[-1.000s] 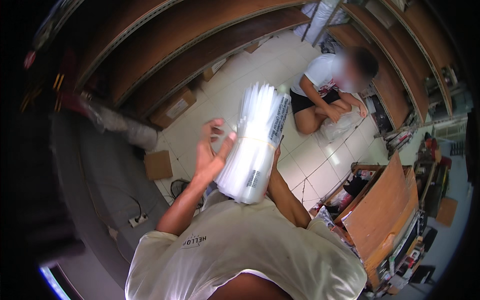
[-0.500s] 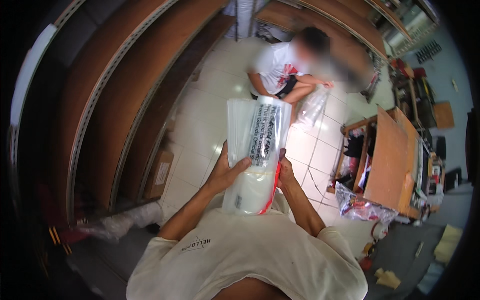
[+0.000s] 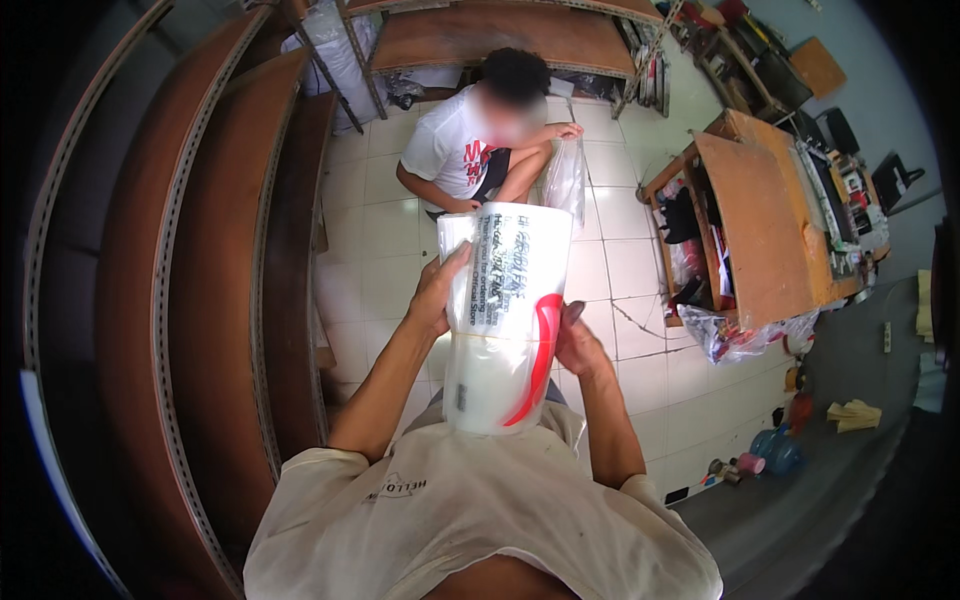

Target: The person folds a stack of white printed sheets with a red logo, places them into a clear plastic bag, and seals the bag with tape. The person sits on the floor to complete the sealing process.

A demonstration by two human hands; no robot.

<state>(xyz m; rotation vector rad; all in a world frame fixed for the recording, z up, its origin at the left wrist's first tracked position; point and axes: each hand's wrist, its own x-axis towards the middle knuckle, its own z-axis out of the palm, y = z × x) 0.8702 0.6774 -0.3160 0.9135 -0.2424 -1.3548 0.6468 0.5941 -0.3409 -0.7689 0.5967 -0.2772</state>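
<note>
A rolled bundle of clear plastic bags [image 3: 495,385], printed in black and red, stands upright in front of my chest. A thin rubber band [image 3: 500,338] circles its middle. My left hand [image 3: 438,290] grips the bundle's left side, its thumb lying over the front. At the right edge is my right hand [image 3: 585,345], curved against the bundle with its thumb raised; its fingertips are partly hidden. Beyond the bundle, a person [image 3: 480,150] squats on the floor and holds up a clear plastic bag [image 3: 565,180] in one hand.
Tall metal-framed shelves with brown boards [image 3: 215,250] line the left side. More shelving [image 3: 490,40] stands at the back. To the right is a wooden cabinet [image 3: 755,230] with things stuffed inside. A blue water jug [image 3: 777,450] lies near the right wall on the tiled floor [image 3: 640,400].
My view has turned, so the squatting person and cabinet appear farther left. My left hand has shifted higher on the bundle. The bundle has rotated, showing more of its red print.
</note>
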